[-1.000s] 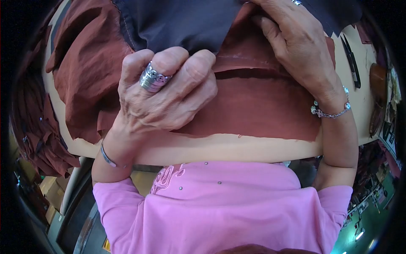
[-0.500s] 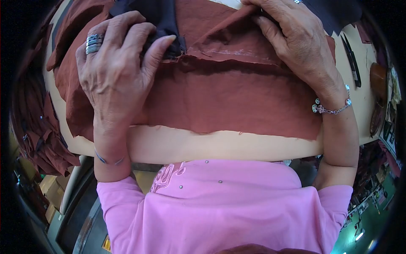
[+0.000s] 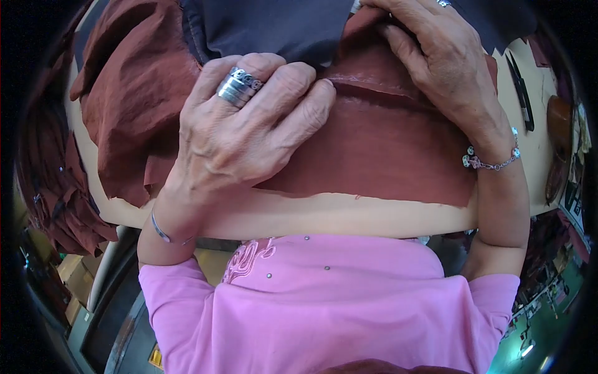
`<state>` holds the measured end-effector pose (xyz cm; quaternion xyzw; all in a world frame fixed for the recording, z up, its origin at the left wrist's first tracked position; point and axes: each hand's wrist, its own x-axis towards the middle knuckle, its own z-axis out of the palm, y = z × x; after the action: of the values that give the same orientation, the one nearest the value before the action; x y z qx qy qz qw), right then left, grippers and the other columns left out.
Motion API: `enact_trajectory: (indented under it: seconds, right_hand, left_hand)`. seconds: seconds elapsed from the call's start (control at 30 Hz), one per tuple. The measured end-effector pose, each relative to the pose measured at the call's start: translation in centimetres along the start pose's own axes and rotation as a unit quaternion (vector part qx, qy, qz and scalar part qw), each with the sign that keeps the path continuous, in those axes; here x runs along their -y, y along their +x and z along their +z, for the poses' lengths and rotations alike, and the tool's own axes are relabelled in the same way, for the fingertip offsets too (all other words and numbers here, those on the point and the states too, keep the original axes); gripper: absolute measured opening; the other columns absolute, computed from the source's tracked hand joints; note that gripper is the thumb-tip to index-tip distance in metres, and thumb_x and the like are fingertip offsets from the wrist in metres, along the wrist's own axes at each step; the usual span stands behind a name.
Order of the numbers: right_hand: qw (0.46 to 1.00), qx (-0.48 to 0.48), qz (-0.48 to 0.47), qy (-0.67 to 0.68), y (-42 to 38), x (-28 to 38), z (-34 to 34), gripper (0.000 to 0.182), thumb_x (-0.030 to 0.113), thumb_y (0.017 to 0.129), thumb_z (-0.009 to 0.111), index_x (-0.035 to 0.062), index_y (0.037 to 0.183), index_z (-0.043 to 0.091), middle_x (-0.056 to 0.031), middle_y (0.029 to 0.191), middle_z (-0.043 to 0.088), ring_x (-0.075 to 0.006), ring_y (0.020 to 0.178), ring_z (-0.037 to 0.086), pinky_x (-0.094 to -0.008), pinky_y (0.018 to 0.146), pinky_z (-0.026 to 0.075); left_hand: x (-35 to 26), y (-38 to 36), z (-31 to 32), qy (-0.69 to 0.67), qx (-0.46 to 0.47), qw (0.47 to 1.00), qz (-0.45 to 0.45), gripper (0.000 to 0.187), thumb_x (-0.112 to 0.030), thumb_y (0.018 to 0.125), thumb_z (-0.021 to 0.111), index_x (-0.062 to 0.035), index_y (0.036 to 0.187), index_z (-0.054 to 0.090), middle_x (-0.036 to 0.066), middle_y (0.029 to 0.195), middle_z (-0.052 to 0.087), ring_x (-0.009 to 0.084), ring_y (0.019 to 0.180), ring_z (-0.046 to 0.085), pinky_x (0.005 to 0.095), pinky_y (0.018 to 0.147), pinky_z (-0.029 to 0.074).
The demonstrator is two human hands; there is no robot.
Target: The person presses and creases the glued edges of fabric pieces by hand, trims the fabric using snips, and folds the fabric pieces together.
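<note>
Reddish-brown fabric [image 3: 386, 156] lies spread in front of me, with a raised seam edge crossing it and a raw edge nearest my body. Dark navy fabric [image 3: 268, 31] lies over its far middle part. My left hand [image 3: 243, 128], with rings on one finger, is closed at the seam where the two fabrics meet; its fingertips are tucked under and partly hidden. At the far right, my right hand [image 3: 442, 71] pinches a lifted fold of the reddish-brown fabric between thumb and fingers.
The fabric rests on a cream table [image 3: 349, 215] with a curved edge. A slim black two-pointed tool [image 3: 522, 93] lies to the right, near a glossy brown object [image 3: 559, 128]. Gathered reddish-brown cloth [image 3: 62, 199] hangs at the left. Boxes [image 3: 76, 277] stand below.
My left hand has moved right along the seam, its thumb now tucked in. The navy fabric has spread toward the right and covers more of the brown. My right hand has barely moved.
</note>
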<state>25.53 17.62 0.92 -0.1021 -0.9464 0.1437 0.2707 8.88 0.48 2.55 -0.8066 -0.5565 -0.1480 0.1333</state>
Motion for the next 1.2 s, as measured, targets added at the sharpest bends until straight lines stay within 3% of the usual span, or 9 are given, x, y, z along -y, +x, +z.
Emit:
enact_trajectory:
  seconds: [0.17, 0.3, 0.37, 0.63, 0.8, 0.9, 1.1, 1.2]
  right_hand:
    - [1.0, -0.012, -0.006, 0.004, -0.1, -0.2, 0.1, 0.026, 0.001, 0.076, 0.063, 0.0004, 0.102, 0.06, -0.0169, 0.091, 0.061, -0.0338, 0.084, 0.06, -0.0395, 0.076, 0.048]
    - [0.999, 0.031, 0.018, -0.007, 0.1, 0.3, -0.4, 0.025, -0.002, 0.076, 0.061, 0.0002, 0.101, 0.06, -0.0165, 0.089, 0.061, -0.0334, 0.085, 0.061, -0.0391, 0.075, 0.049]
    - [1.0, -0.002, 0.0, 0.022, 0.0, -0.1, -0.1, 0.024, -0.003, 0.076, 0.06, 0.0, 0.1, 0.06, -0.0162, 0.087, 0.061, -0.0335, 0.081, 0.061, -0.0384, 0.072, 0.049]
    - [0.995, -0.024, 0.007, 0.093, 0.2, 0.3, -0.1, 0.022, -0.006, 0.077, 0.059, -0.0008, 0.098, 0.06, -0.015, 0.081, 0.06, -0.0317, 0.07, 0.061, -0.0365, 0.062, 0.05]
    - [0.999, -0.022, -0.007, 0.047, -0.2, 0.2, 0.2, 0.022, -0.005, 0.076, 0.06, -0.0003, 0.097, 0.06, -0.0138, 0.078, 0.057, -0.0308, 0.068, 0.06, -0.0365, 0.06, 0.049]
    - [0.998, -0.037, -0.017, 0.054, -0.4, -0.2, 0.6, 0.022, -0.005, 0.076, 0.06, 0.0001, 0.098, 0.059, -0.0135, 0.078, 0.056, -0.0307, 0.068, 0.059, -0.0363, 0.06, 0.048]
    - [0.999, -0.015, -0.015, 0.028, -0.2, 0.2, 0.2, 0.022, -0.005, 0.076, 0.06, 0.0006, 0.098, 0.059, -0.013, 0.078, 0.056, -0.0305, 0.069, 0.058, -0.0361, 0.061, 0.047]
    - [0.999, -0.011, -0.009, 0.03, -0.2, 0.3, 0.2, 0.022, -0.004, 0.076, 0.06, 0.0007, 0.098, 0.059, -0.0129, 0.078, 0.056, -0.0304, 0.07, 0.058, -0.0361, 0.061, 0.047]
  left_hand:
    - [-0.2, -0.3, -0.2, 0.046, 0.009, 0.999, -0.018, 0.03, -0.014, 0.065, 0.065, -0.0157, 0.095, 0.067, -0.001, 0.094, 0.061, 0.0178, 0.088, 0.059, 0.0327, 0.081, 0.04]
    - [-0.2, -0.2, -0.5, 0.057, 0.013, 0.998, -0.014, 0.026, -0.015, 0.064, 0.065, -0.0167, 0.09, 0.065, -0.002, 0.094, 0.061, 0.0177, 0.09, 0.059, 0.0321, 0.081, 0.04]
    - [-0.2, -0.3, -0.5, 0.05, 0.017, 0.998, -0.013, 0.026, -0.015, 0.064, 0.065, -0.0167, 0.089, 0.064, -0.002, 0.094, 0.061, 0.0178, 0.09, 0.059, 0.0318, 0.08, 0.039]
    - [0.0, -0.2, -0.5, 0.076, 0.044, 0.996, -0.026, 0.027, -0.017, 0.065, 0.066, -0.0178, 0.093, 0.063, -0.004, 0.096, 0.062, 0.0164, 0.089, 0.058, 0.0321, 0.078, 0.039]
    - [0.4, -0.2, -1.4, 0.087, 0.093, 0.989, -0.07, 0.025, -0.016, 0.069, 0.066, -0.0171, 0.094, 0.063, -0.001, 0.1, 0.06, 0.0211, 0.092, 0.057, 0.0347, 0.078, 0.04]
    - [0.7, -0.2, -0.7, 0.08, 0.044, 0.994, -0.053, 0.016, -0.017, 0.069, 0.066, -0.0188, 0.084, 0.06, -0.007, 0.088, 0.057, 0.0124, 0.083, 0.056, 0.0307, 0.071, 0.037]
    - [0.8, -0.3, -0.8, 0.082, 0.003, 0.996, -0.035, 0.018, -0.016, 0.069, 0.066, -0.0184, 0.085, 0.059, -0.006, 0.089, 0.057, 0.0135, 0.08, 0.056, 0.0299, 0.07, 0.039]
    - [1.2, -0.2, -1.0, 0.08, 0.026, 0.996, -0.029, 0.021, -0.015, 0.067, 0.065, -0.0194, 0.086, 0.059, -0.006, 0.089, 0.057, 0.0144, 0.08, 0.055, 0.0296, 0.07, 0.04]
